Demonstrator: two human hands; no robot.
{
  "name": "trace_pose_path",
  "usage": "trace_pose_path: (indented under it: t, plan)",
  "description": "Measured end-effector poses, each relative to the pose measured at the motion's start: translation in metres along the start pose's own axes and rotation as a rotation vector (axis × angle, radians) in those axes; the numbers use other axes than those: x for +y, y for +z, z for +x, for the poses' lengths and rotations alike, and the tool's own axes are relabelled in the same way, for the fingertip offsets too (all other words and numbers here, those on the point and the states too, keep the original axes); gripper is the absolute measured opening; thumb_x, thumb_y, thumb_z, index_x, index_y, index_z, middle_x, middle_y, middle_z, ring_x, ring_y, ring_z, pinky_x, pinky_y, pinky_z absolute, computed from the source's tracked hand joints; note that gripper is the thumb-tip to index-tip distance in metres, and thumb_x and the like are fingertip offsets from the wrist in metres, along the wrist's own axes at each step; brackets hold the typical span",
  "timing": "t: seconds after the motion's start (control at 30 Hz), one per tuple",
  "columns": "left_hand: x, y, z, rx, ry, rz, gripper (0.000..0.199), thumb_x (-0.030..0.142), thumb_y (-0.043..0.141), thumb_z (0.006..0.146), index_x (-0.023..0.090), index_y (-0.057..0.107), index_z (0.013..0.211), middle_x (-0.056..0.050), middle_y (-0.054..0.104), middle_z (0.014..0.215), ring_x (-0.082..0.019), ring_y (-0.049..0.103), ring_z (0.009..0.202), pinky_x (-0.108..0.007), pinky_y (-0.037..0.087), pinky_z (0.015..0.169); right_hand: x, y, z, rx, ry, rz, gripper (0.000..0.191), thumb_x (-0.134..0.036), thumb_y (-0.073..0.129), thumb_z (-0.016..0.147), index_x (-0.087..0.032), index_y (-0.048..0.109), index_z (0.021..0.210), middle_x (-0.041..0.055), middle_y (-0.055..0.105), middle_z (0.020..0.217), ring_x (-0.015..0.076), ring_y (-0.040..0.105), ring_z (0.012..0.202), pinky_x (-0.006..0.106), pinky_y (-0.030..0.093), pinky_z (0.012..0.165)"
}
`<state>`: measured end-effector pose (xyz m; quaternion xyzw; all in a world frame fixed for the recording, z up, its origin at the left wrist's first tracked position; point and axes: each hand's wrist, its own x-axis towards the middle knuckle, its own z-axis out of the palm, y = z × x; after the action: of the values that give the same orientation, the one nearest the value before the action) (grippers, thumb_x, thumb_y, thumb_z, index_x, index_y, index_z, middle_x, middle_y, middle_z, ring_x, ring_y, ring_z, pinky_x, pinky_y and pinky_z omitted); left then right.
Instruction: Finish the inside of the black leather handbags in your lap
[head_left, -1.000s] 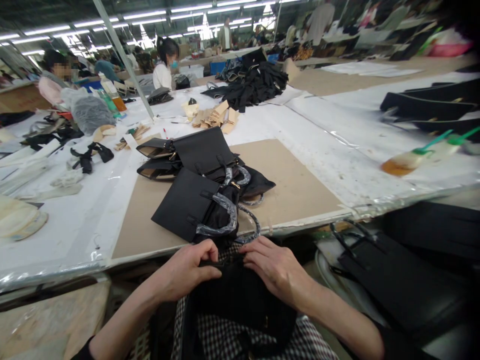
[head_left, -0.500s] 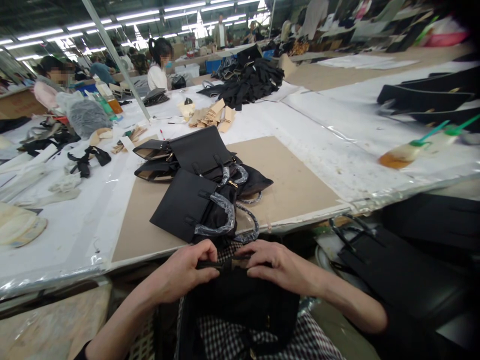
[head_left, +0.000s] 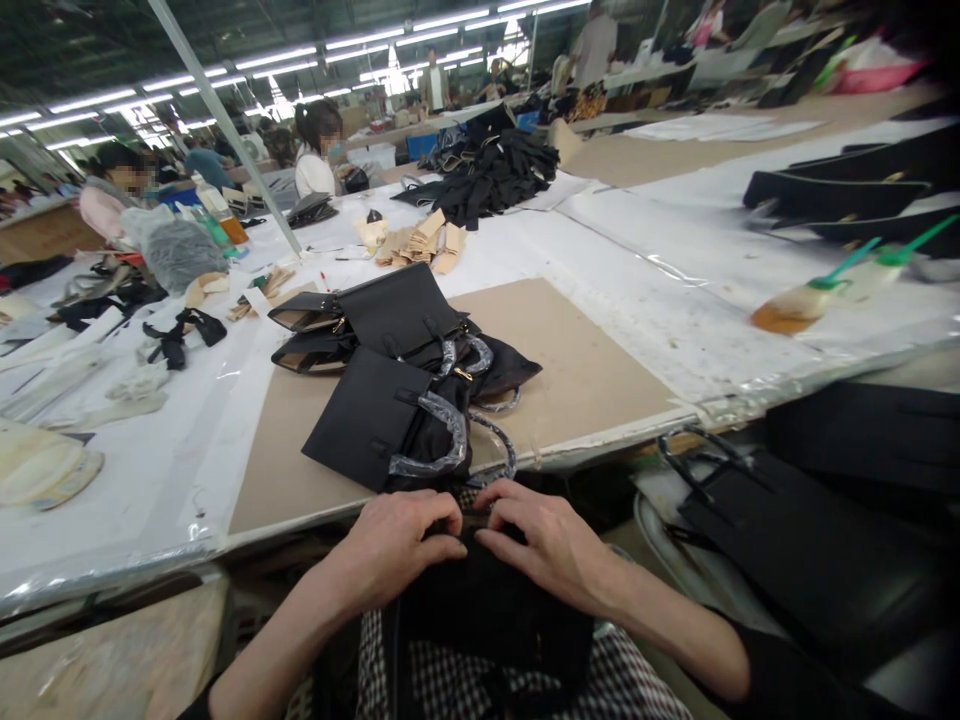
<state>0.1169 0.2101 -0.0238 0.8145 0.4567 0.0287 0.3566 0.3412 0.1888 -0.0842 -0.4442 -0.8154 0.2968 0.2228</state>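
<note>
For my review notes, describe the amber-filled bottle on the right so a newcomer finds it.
On the white-topped table, look right of the beige sheet. The green-topped bottle there differs from the paler bottle beside it by the amber in its lower part.

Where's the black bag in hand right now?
Head view, bottom centre: the black bag sits over checked cloth, its top edge at the left hand and right hand, just short of the table.

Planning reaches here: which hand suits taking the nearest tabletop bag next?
Probably the left hand: the nearest bag lies ahead of it, while the right hand is farther off. Both seem to be holding a black item.
</note>
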Motion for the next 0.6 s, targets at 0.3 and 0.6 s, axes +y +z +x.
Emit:
trace_pose_path:
  t: [0.3,0.6]
  plan:
    - [0.000,0.015,0.004,0.155,-0.098,-0.027,0.018,0.030,0.059,0.088,0.020,0.053,0.075,0.001,0.066,0.081,-0.016,0.059,0.075,-0.025,0.037,0.068,0.008,-0.021,-0.009,-0.038,0.151,0.108,0.025,-0.032,0.063,0.089,-0.023,0.055,0.111,0.0027,0.070,0.096,0.0219,0.067,0.087,0.031,0.050,0.077]
    - [-0.005,0.017,0.011,0.176,-0.150,-0.075,0.030,0.042,0.066,0.083,0.020,0.053,0.067,0.001,0.067,0.074,-0.017,0.060,0.071,-0.026,0.038,0.066,0.036,-0.030,-0.034,-0.302,0.485,0.977,0.036,-0.046,0.071,0.081,-0.016,0.073,0.101,0.0004,0.069,0.080,0.0142,0.060,0.066,0.022,0.045,0.061]
